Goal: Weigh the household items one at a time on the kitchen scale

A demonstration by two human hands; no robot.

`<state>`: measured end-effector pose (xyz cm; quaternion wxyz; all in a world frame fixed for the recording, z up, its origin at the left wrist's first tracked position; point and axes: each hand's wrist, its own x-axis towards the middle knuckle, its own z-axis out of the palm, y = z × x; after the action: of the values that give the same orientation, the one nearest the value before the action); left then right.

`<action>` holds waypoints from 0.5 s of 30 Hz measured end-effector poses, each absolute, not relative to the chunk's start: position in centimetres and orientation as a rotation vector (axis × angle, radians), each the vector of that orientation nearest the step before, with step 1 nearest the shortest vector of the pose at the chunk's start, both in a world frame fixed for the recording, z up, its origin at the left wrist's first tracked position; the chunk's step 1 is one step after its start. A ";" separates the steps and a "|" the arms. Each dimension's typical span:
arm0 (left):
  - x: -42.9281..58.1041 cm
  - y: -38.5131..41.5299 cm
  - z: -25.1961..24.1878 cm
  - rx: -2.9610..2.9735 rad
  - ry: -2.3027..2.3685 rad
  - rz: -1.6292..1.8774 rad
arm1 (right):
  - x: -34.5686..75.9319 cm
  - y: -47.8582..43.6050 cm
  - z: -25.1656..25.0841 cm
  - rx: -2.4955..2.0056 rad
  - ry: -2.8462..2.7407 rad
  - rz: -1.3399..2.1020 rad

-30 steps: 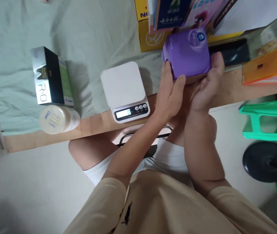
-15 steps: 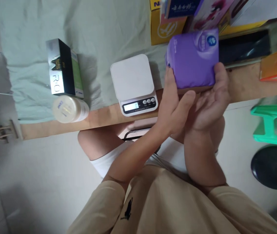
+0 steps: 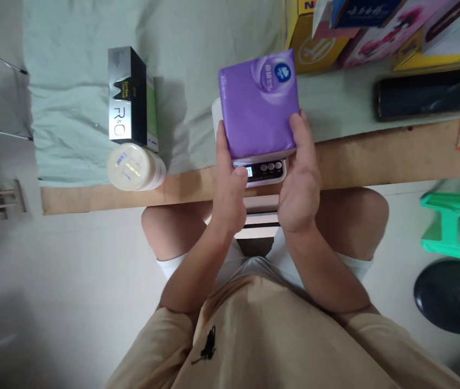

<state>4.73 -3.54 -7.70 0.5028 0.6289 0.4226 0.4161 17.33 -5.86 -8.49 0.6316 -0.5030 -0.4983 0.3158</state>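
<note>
Between my two hands is a purple tissue pack (image 3: 256,111) with a blue round logo. My left hand (image 3: 230,194) grips its left side, and my right hand (image 3: 303,183) grips its right side. The pack covers most of the plate of a white kitchen scale (image 3: 217,111); I cannot tell whether it rests on it or hovers just above. Below the pack the scale's black button panel (image 3: 266,168) shows, its lit display partly hidden by my left thumb.
To the left stand a black and silver box (image 3: 127,97), a green box (image 3: 151,111) and a white-lidded jar (image 3: 135,167). Yellow boxes (image 3: 315,51) and other cartons crowd the back right, near a dark case (image 3: 428,93). A green stool (image 3: 448,227) stands on the floor.
Both hands have carried the tissue pack left, from beside the cartons to over the scale. My right hand has turned from under the pack to its right side. The view has shifted slightly.
</note>
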 end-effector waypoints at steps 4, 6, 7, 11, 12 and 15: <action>4.1 -2.2 -8.6 1.388 1.047 1.177 | 16.9 -4.2 -9.9 -1.180 -1.191 0.745; 4.1 -1.9 -8.7 1.320 1.023 1.190 | 16.8 -4.0 -10.3 -1.184 -1.202 0.742; 4.0 -1.8 -8.8 1.274 1.001 1.201 | 16.8 -4.0 -10.4 -1.189 -1.209 0.731; 3.0 -1.5 -8.6 1.110 0.996 1.301 | 17.6 -3.6 -10.6 -1.170 -1.145 0.706; 2.4 -1.4 -8.6 1.080 1.026 1.359 | 18.1 -3.4 -10.7 -1.168 -1.077 0.679; 0.6 -1.0 -9.0 1.058 1.067 1.539 | 20.0 -2.8 -11.3 -1.234 -0.814 0.543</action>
<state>0.62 -1.05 -9.04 0.4753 0.4328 0.4365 0.6295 19.98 -2.82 -11.26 0.7057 -0.5550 -0.3663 0.2443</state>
